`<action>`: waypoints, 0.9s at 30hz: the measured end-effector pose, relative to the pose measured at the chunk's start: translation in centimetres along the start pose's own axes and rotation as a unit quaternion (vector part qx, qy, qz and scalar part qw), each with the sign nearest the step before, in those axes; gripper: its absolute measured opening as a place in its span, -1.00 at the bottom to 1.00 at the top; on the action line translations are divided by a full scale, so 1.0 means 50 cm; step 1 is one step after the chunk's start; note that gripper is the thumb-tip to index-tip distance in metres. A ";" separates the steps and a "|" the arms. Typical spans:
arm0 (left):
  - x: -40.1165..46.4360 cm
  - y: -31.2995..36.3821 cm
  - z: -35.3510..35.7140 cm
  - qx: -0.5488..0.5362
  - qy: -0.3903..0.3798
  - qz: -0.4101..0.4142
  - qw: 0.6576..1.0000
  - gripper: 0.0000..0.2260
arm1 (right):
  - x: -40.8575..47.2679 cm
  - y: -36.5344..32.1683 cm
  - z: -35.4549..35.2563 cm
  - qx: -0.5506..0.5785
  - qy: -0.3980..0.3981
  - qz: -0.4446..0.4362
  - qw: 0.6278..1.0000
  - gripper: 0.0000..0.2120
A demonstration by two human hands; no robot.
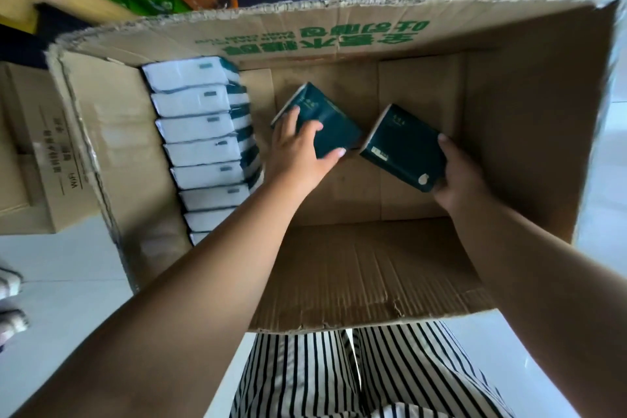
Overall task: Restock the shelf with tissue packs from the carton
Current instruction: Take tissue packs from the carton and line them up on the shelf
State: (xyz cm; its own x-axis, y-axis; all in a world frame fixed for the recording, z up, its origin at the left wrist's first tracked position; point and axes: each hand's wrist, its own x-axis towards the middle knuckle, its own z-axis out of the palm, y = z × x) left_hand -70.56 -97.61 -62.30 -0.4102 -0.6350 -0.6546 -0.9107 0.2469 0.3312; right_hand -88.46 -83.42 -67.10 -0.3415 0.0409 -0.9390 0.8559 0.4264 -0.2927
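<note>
Both hands reach down into the open carton [529,119]. The left hand [298,149] grips one dark green pack [334,122], fingers curled over its top face and thumb at its near edge, near the middle of the carton floor. The right hand [458,173] clamps a second green pack [403,146] by its near corner, tilted up off the floor; the two packs lie just beside each other, apart. Along the carton's left wall stands a row of packs [200,142] on edge, white sides up: eight show, though the nearest is partly hidden by the left forearm, so there may be more. A smaller box [37,159] sits outside the carton's left wall.
</note>
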 end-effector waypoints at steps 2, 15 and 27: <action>0.006 -0.010 0.031 0.028 -0.047 -0.015 0.998 -0.48 | 0.005 0.001 0.003 0.007 0.000 -0.005 1.000 -0.51; 0.093 -0.034 0.008 -0.046 -0.005 -0.120 0.992 -0.28 | 0.003 0.028 0.022 -0.109 0.026 -0.092 0.990 -0.43; -0.091 -0.005 -0.073 -0.385 0.073 -0.174 0.903 -0.63 | -0.147 -0.036 -0.019 -0.078 -0.102 -0.117 0.985 -0.52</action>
State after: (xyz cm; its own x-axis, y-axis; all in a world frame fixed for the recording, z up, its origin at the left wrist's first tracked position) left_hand -68.29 -97.47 -56.90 -0.0433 -0.6788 -0.7330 -0.6562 -0.5339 0.5332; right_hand -87.85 -83.61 -59.51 -0.4232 -0.2513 -0.8705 0.6875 0.5367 -0.4892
